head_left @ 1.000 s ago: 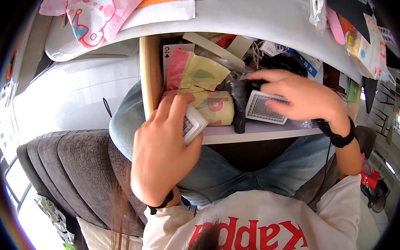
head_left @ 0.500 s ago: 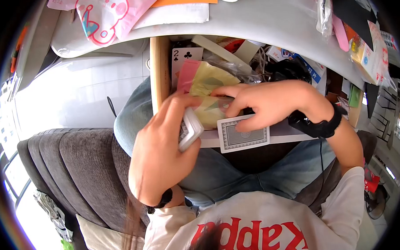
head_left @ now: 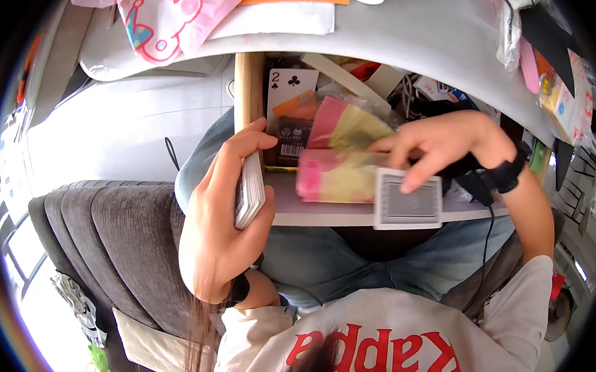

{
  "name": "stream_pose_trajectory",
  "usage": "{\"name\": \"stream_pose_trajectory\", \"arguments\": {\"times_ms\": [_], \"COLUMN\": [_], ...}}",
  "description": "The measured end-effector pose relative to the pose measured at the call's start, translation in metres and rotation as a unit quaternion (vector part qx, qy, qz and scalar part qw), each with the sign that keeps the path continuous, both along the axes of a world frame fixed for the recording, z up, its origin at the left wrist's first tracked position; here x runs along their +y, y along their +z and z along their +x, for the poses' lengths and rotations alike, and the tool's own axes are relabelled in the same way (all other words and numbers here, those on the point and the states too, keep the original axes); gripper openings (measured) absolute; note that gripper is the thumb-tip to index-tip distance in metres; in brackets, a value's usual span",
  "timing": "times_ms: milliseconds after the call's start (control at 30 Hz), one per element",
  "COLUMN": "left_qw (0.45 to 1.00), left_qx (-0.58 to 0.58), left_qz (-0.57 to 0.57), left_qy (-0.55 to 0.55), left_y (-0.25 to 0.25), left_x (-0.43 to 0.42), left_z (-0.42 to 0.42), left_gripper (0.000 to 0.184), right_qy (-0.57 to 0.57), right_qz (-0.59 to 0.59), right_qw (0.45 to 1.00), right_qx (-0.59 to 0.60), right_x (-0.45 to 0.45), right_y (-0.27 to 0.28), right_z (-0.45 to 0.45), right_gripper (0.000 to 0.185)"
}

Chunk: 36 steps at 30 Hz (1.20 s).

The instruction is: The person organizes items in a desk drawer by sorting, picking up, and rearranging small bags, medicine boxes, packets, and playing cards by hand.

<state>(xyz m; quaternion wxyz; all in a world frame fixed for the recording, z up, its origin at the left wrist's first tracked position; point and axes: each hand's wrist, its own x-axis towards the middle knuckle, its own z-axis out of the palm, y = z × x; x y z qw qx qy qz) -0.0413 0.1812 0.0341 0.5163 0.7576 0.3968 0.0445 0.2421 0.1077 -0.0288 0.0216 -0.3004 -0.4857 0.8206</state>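
Observation:
My left hand (head_left: 222, 218) is wrapped round a deck of cards (head_left: 250, 189), its edges facing right, at the drawer's left front corner. A single card with a grey patterned back (head_left: 409, 200) is pinched in my right hand (head_left: 441, 145), over the drawer's front edge. Fingers of the right hand also touch a pink and yellow packet (head_left: 340, 175) lying in the drawer (head_left: 250, 89). Behind the packet's left end are a two of clubs card (head_left: 292, 86) and a dark box with a barcode (head_left: 292, 140).
A grey desk (head_left: 398, 35) overhangs the drawer, with a pink bag (head_left: 168, 26) and white paper (head_left: 279, 21) on it. Strips, cables and small boxes fill the drawer's back. A black cable (head_left: 487, 245) hangs by the right wrist. Plastic-wrapped items stand at right.
The right hand first moved left with the card, then back right with the packet shifting right. The dark box has come into view. My left hand has moved left and turned the deck edge-on.

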Motion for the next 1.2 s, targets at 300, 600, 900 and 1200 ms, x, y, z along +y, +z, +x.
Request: {"name": "stream_pose_trajectory", "arguments": {"times_ms": [300, 600, 900, 1200], "left_qw": [0.998, 0.960, 0.966, 0.963], "left_qx": [-0.020, 0.118, 0.034, -0.058], "left_qz": [0.038, 0.127, -0.010, -0.060], "left_qy": [-0.051, -0.220, -0.256, -0.255], "left_y": [0.002, 0.004, 0.028, 0.021], "left_x": [-0.002, -0.054, -0.034, -0.010], "left_z": [0.001, 0.040, 0.005, -0.024], "left_gripper": [0.049, 0.052, 0.052, 0.051], "right_qy": [-0.009, -0.095, -0.165, -0.072], "right_qz": [0.043, 0.279, 0.354, 0.376], "right_qw": [0.986, 0.933, 0.897, 0.889], "right_qx": [-0.161, -0.205, -0.206, -0.251], "right_x": [-0.036, -0.026, 0.026, 0.038], "right_y": [0.042, 0.064, 0.018, 0.007], "right_z": [0.026, 0.007, -0.042, -0.099], "right_gripper": [0.025, 0.014, 0.021, 0.015]}}
